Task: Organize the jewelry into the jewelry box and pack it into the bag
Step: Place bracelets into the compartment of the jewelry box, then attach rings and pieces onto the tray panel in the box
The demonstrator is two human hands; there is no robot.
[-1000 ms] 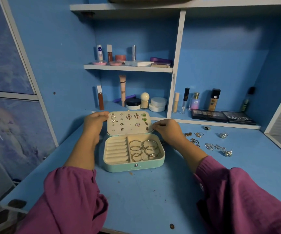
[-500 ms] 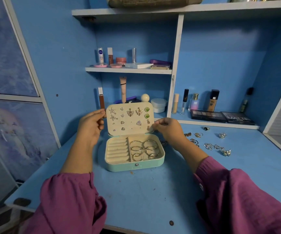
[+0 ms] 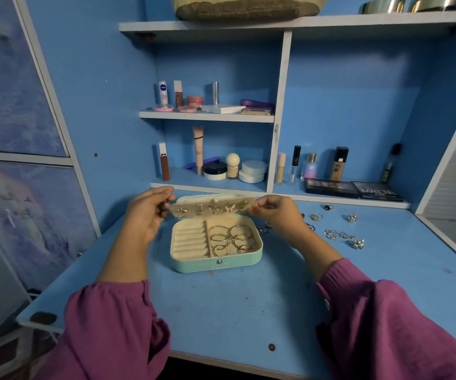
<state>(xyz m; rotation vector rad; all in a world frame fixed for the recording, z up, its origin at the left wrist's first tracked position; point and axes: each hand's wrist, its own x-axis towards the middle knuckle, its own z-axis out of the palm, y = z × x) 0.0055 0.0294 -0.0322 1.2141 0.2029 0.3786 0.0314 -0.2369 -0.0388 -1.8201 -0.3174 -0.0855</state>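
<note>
Purple sleeves fill the near edge, both forearms reaching out over the blue desk. Centre of the desk, there's the box, mint green, lid back, sitting flat with its snap facing the person. Inside, cream lining: ring rolls on the left side, gold bangles heaped in the right compartment. Above the box, both hands are up on the earring panel. The left hand pinches its left edge, fingers curled round it; the right hand pinches the right edge the same way. The panel is tilted well forward over the tray, nearly edge-on to us, with a row of gold studs and butterfly earrings pinned across it. The lid shows just behind it. Out to the right, loose silver pieces lie scattered on the desk, well apart from the box, with a few rings nearer the right wrist and a dark ring beyond. Farther back, the low shelf carries palettes, bottles and jars. Higher up, a small shelf with tubes and compacts. Right at the top, a woven bag on the upper shelf, only its base in shot.
</note>
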